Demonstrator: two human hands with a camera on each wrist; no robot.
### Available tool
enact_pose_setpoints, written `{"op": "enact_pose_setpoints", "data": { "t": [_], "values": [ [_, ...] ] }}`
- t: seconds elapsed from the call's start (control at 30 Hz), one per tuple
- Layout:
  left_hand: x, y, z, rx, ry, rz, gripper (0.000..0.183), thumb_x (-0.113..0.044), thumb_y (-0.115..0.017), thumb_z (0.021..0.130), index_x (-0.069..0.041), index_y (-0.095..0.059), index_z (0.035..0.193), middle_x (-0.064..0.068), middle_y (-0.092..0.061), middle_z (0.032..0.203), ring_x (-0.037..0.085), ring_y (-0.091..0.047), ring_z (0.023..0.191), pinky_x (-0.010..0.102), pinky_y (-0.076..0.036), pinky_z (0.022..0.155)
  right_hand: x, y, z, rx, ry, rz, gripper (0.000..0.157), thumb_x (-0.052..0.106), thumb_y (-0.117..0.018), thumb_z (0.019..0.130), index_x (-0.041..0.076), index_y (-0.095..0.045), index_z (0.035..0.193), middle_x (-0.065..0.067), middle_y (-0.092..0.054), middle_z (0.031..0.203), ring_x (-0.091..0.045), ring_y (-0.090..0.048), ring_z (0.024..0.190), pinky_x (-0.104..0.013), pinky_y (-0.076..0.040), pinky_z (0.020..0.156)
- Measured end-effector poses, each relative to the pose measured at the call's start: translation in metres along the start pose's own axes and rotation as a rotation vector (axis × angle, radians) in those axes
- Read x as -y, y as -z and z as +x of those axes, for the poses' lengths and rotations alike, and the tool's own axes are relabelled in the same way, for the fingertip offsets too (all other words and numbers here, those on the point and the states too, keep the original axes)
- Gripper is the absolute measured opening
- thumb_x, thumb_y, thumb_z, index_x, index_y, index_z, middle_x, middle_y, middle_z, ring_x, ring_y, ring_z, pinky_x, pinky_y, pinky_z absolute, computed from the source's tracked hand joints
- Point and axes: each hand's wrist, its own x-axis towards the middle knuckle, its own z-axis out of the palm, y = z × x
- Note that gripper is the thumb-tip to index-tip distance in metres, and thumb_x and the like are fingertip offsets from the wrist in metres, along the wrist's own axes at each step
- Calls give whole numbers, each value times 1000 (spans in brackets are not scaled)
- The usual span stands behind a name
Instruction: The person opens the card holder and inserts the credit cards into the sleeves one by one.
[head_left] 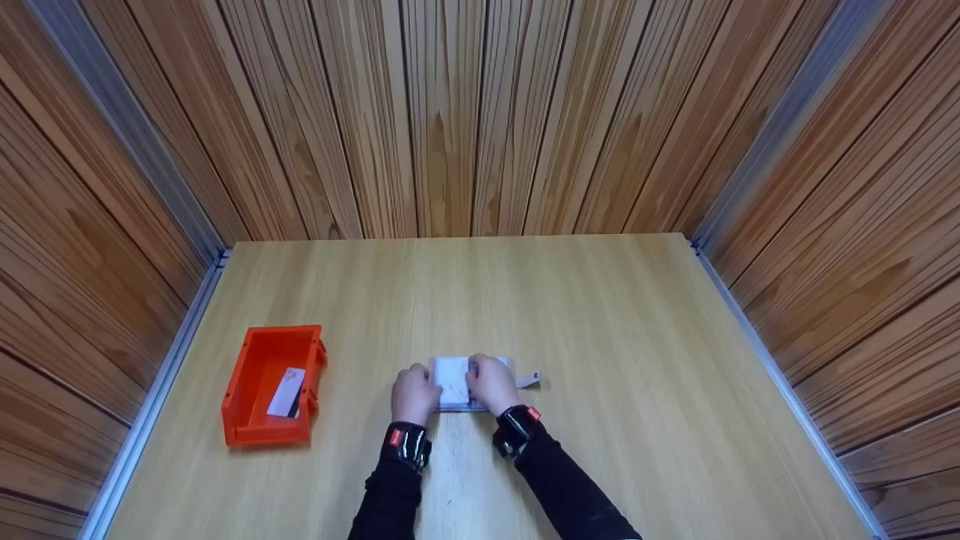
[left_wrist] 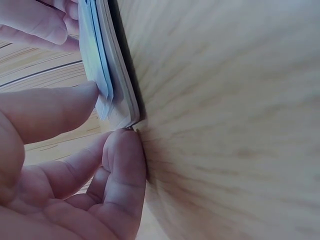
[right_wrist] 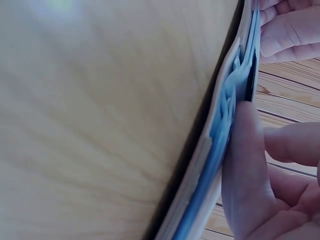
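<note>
An open card holder point(head_left: 453, 381) with clear plastic sleeves lies on the table in the head view, its short strap point(head_left: 529, 380) sticking out to the right. My left hand point(head_left: 415, 394) grips its left edge. In the left wrist view the thumb point(left_wrist: 60, 112) presses on the sleeves, while curled fingers point(left_wrist: 122, 175) meet the cover's corner. With bent fingers, my right hand point(head_left: 493, 384) holds the sleeves near the middle. The right wrist view shows its thumb point(right_wrist: 245, 150) against the layered sleeves point(right_wrist: 230, 100), beside a dark strip; I cannot tell whether that is a card.
On the left of the table stands an orange bin point(head_left: 234, 390) with a pale card point(head_left: 286, 391) inside it, dark along one end. Wood-panelled walls point(head_left: 442, 120) and metal rails point(head_left: 784, 450) border the tabletop point(head_left: 637, 337).
</note>
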Motion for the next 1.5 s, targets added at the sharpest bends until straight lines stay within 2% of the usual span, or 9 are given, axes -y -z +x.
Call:
{"op": "enact_pose_setpoints", "data": {
  "t": [0.1, 0.3, 0.63, 0.83, 1.13, 1.5],
  "values": [
    [0, -1, 2, 31, 33, -5, 20, -1, -74, 74, 8, -64, 89, 17, -63, 80, 36, -62, 79, 48, -49, 73, -1, 0, 0, -1, 8, -7, 22, 4, -66, 87, -8, -68, 106, -17, -70, 95, -32, -67, 88, -44, -52, 82],
    [1, -1, 3, 36, 39, 12, 20, -2, -75, 74, 6, -64, 89, 15, -64, 81, 34, -62, 78, 46, -49, 71, -2, 0, -1, -9, 35, -8, 20, 3, -66, 87, -8, -69, 104, -15, -69, 91, -31, -66, 86, -43, -52, 80],
    [0, 0, 3, 65, 80, 14, 22, -4, -74, 77, 7, -65, 94, 16, -64, 85, 34, -63, 83, 47, -50, 75, -2, 5, -1, 28, 23, 27, 22, 5, -67, 88, -7, -68, 106, -13, -67, 90, -28, -63, 83, -41, -52, 78],
    [0, 0, 2, 44, 64, 17, 22, -4, -75, 76, 7, -65, 93, 18, -65, 85, 36, -63, 84, 48, -50, 76, -6, 14, -1, -10, 36, 22, 19, 4, -67, 85, -5, -70, 101, -11, -66, 86, -26, -62, 80, -40, -51, 75],
    [-1, 1, 1, 45, 58, 13, 21, -3, -74, 76, 7, -65, 93, 17, -64, 85, 36, -63, 85, 48, -49, 77, -15, 32, 2, -12, -118, 51, 22, 6, -72, 85, -1, -70, 105, -3, -61, 85, -20, -59, 80, -37, -49, 73],
    [-3, 1, 1, 58, 78, 17, 22, -4, -74, 78, 7, -65, 95, 16, -62, 85, 34, -62, 85, 47, -49, 77, -32, 39, 1, -61, -147, 44, 23, 4, -73, 83, -3, -69, 104, -5, -60, 85, -22, -59, 80, -39, -50, 76]
  ]
}}
